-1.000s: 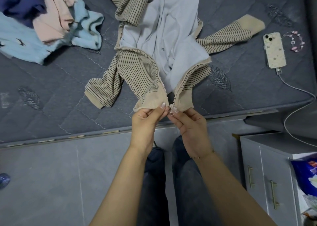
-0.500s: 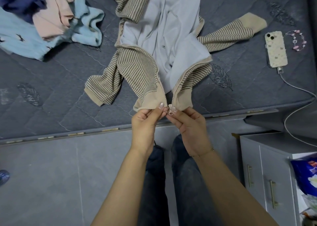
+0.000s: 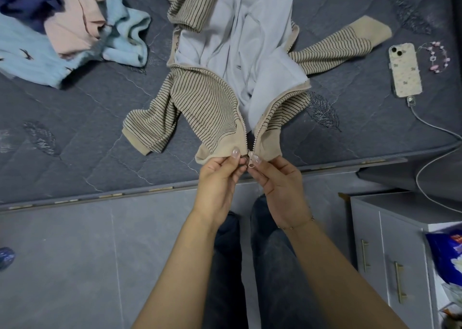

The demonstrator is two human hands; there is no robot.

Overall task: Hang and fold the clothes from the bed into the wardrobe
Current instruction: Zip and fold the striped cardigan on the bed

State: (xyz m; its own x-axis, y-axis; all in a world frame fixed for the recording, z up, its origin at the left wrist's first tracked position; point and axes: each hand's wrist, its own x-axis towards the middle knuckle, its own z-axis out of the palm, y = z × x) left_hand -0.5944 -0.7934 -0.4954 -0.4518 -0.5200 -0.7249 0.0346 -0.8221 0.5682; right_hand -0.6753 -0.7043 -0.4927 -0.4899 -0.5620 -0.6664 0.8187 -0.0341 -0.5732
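Striped jacket (image 3: 207,98) lies unzipped on the bed (image 3: 87,133), hem at the near edge. Left hand (image 3: 220,178) pinches the left hem corner, right hand (image 3: 277,178) pinches the zipper pull (image 3: 250,162) right beside it. More clothes (image 3: 62,31) piled far left.

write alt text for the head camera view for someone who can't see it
Two hands join the zipper ends at the hem of a striped beige jacket lying open on a grey bed: the left hand pinches one hem side, the right hand the zipper slider. A pile of clothes lies upper left, a charging phone on the right.
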